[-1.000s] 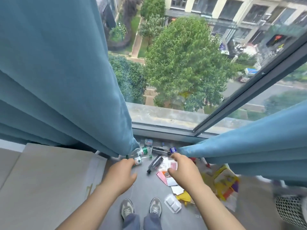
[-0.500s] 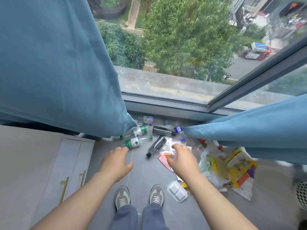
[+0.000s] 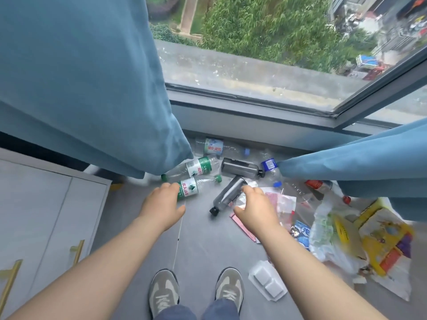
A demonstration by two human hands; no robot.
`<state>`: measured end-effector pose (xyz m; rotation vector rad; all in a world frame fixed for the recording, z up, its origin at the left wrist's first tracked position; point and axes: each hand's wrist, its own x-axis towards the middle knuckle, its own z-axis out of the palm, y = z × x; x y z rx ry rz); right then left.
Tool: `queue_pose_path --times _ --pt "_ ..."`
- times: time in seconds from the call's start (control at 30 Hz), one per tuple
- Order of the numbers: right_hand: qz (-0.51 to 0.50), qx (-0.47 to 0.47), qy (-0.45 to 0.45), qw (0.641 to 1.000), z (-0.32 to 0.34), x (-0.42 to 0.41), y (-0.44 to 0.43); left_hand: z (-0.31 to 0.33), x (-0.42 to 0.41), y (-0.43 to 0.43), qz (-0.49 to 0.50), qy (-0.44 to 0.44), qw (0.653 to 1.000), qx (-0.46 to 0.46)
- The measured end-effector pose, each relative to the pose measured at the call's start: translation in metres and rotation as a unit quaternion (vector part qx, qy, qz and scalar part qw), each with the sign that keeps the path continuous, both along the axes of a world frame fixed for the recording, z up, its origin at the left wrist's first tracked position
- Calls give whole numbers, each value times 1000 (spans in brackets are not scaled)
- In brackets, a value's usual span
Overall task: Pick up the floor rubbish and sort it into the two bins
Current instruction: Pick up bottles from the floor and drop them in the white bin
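Rubbish lies on the grey floor under the window. My left hand [image 3: 161,209] hangs with loosely curled fingers, holding nothing, its fingertips at the base end of a clear bottle with a green label [image 3: 190,190]. A second green-label bottle [image 3: 196,168] lies just behind. My right hand [image 3: 256,211] hovers empty over a dark grey bottle [image 3: 227,195] and crumpled clear wrappers [image 3: 284,202]. A pink wrapper [image 3: 242,224] shows under that hand. No bin is in view.
More bottles [image 3: 240,168] lie by the window sill. Yellow packaging [image 3: 388,245] and plastic bags sit at the right, a white blister tray [image 3: 265,280] by my right shoe. Blue curtains [image 3: 92,88] hang on both sides. A white cabinet [image 3: 46,215] stands at left.
The view has tilted down toward the floor. Both hands have dropped closer to the bottles and wrappers. The mesh bin at the right edge has left the view.
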<state>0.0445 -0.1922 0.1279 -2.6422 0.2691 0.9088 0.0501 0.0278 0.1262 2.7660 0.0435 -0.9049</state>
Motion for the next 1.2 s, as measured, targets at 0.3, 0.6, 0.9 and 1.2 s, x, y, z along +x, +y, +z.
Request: queue_pose_path --times 0.3,0.6,0.9,1.2 --pt "-5 1 -15 1000 -108 -13 9 -108 -8 7 -12 -32 999 7" --pt "-19 -4 -60 998 -170 -19 11 -171 -4 10 -12 -58 998 0" --pt "-60 -6 -125 990 -220 -9 24 -223 14 2 -36 -100 994 37" --pt "-129 24 -173 976 -239 -11 36 -239 5 -5 4 -57 998 10"
